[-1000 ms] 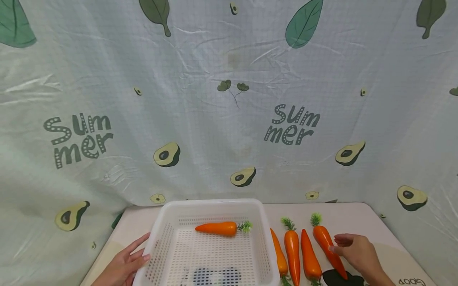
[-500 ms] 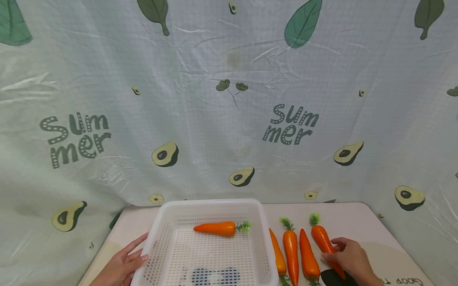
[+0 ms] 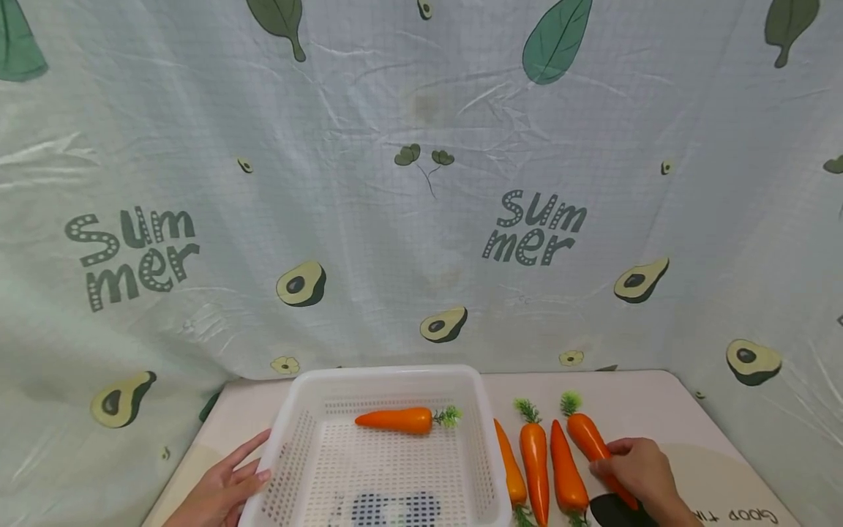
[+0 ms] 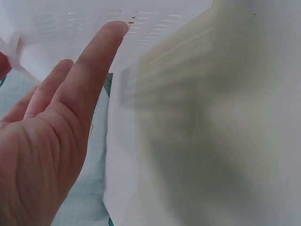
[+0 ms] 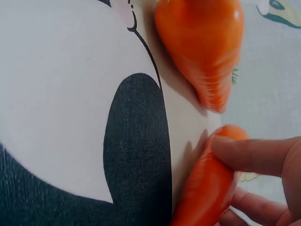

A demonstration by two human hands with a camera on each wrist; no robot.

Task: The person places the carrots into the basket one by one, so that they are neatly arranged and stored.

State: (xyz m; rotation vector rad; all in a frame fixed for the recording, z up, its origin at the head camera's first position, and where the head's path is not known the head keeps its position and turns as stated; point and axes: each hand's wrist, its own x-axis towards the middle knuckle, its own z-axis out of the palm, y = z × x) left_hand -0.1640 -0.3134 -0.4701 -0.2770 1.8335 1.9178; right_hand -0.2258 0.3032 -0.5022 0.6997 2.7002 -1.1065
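Observation:
At the left side of a white plastic basket (image 3: 388,372), my left hand (image 3: 224,487) has its fingers spread against the wall. The left wrist view shows those fingers long and straight along the perforated side (image 4: 155,19). My right hand (image 3: 639,468) pinches the lower part of an orange carrot (image 3: 585,433) with a green leafy top, lying at a slant on the table. Up close in the right wrist view, the thumb (image 5: 249,153) lies over this carrot (image 5: 207,188) and other fingers come round its far side. One carrot (image 3: 398,420) lies crosswise inside the basket.
Between basket and right hand lie a carrot partly behind the rim (image 3: 511,468), one with its leaves away from me (image 3: 535,461), and another pointing away (image 3: 566,472). The table (image 3: 672,410) has a printed cover. A patterned curtain (image 3: 369,219) hangs behind.
My right hand has shifted slightly left and closed its grip on the carrot, whose leafy end has swung a little left. The left hand stays at the basket. The view drifts slightly.

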